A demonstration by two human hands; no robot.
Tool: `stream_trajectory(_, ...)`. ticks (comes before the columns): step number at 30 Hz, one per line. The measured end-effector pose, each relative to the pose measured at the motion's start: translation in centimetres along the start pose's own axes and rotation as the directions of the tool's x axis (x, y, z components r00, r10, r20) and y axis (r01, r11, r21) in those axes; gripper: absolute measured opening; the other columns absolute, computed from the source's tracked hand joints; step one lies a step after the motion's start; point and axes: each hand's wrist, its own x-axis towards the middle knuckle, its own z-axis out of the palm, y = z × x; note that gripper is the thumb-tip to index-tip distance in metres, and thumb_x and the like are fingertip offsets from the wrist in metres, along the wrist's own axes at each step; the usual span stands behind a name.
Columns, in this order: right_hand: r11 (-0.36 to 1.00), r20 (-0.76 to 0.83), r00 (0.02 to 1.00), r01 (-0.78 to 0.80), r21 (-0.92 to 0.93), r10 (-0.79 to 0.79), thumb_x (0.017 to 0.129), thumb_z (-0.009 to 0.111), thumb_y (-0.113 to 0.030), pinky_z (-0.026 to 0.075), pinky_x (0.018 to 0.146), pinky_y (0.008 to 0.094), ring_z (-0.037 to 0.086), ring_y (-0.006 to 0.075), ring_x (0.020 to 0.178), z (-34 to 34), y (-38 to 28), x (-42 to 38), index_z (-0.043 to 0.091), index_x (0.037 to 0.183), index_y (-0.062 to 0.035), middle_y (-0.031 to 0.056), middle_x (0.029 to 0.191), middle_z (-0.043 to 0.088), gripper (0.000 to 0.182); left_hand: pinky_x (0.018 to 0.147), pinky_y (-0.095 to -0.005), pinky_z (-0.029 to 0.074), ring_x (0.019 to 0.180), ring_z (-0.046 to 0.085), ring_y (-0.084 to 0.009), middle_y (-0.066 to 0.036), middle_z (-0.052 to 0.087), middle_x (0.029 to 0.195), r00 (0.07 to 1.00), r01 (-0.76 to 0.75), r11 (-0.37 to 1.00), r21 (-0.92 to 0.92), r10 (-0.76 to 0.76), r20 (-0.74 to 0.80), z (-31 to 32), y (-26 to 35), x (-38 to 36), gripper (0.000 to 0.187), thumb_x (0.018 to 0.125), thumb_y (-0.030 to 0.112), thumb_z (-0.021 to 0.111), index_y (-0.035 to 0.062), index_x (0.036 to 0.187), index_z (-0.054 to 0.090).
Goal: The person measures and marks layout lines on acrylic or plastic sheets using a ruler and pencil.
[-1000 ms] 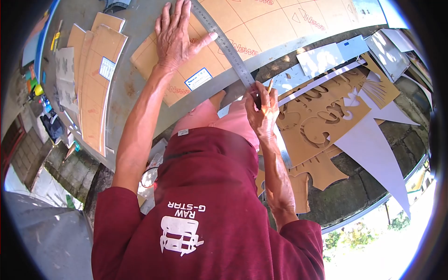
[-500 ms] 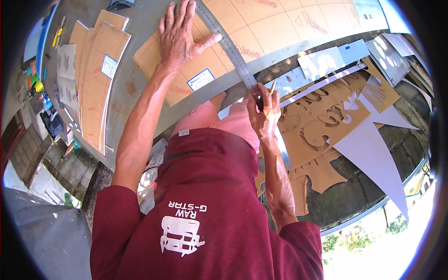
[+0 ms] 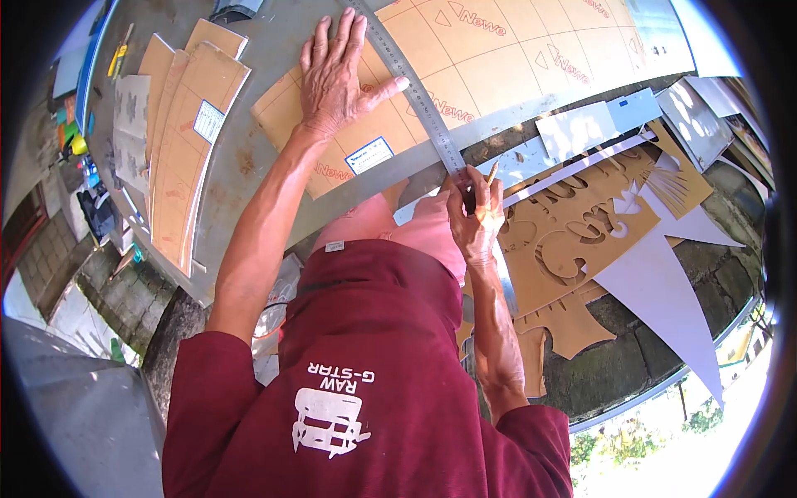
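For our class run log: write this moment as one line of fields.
left hand: flat on brown sheet, thumb against steel ruler | right hand: grips tool at ruler's near end

One head-worn fisheye view looks steeply down, close over the worktable (image 3: 249, 158).

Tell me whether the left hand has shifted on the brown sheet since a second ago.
No. The left hand stays pressed beside the steel ruler, just above the sheet's blue-edged label.

Long steel ruler (image 3: 419, 100) lying diagonal across brown paper-masked sheet (image 3: 490, 58), near end sticking out past bench edge. Sheet flat, red "Newe" print, grid lines, white label near edge. Slim knife (image 3: 490, 176) upright at ruler's near end.
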Motion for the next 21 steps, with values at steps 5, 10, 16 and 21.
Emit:
stream_trajectory(5,1.000,0.006,1.000,0.000,-0.005,0.000,0.084,0.071,-0.001,0.060,0.072,0.0391,0.065,0.0296,0.092,0.0,0.0,0.0,0.057,0.128,-0.0071,0.0158,0.114,0.067,0.047,0.117,-0.0591,0.022,0.146,0.031,-0.0460,-0.018,0.035,0.162,1.000,-0.007,1.000,0.006,0.007,0.000,0.1,-0.1,-0.1,0.106,0.082,0.073,0.067,0.0036,0.156,0.036)
stream_trajectory(10,1.000,-0.004,1.000,0.002,0.010,-0.002,0.084,0.072,-0.002,0.059,0.070,0.0383,0.064,0.0285,0.088,0.0,0.0,0.0,0.058,0.128,-0.0065,0.0153,0.109,0.065,0.046,0.117,-0.0593,0.022,0.147,0.031,-0.0460,-0.018,0.036,0.162,1.000,-0.005,1.000,0.006,0.005,-0.001,0.1,-0.1,-0.1,0.106,0.082,0.073,0.066,0.0040,0.156,0.036)
stream_trajectory(16,0.998,-0.083,0.996,0.039,-0.051,-0.044,0.088,0.064,0.003,0.060,0.077,0.0390,0.066,0.0294,0.094,-0.9,0.0,0.2,0.062,0.128,-0.0074,0.0157,0.115,0.066,0.042,0.118,-0.0595,0.021,0.148,0.028,-0.0460,-0.019,0.033,0.162,0.996,0.049,0.999,0.002,-0.049,0.070,-0.7,0.4,0.3,0.108,0.081,0.072,0.067,0.0021,0.156,0.034)
stream_trajectory(21,0.995,-0.017,0.996,0.082,-0.051,-0.083,0.102,0.044,-0.002,0.052,0.061,0.0312,0.062,0.0183,0.066,-4.5,-1.0,2.2,0.054,0.139,-0.0062,0.0148,0.113,0.063,0.039,0.119,-0.0604,0.019,0.150,0.023,-0.0479,-0.025,0.029,0.163,0.974,0.122,0.992,0.017,-0.123,0.191,-1.8,0.6,0.6,0.112,0.080,0.069,0.069,-0.0021,0.157,0.028)
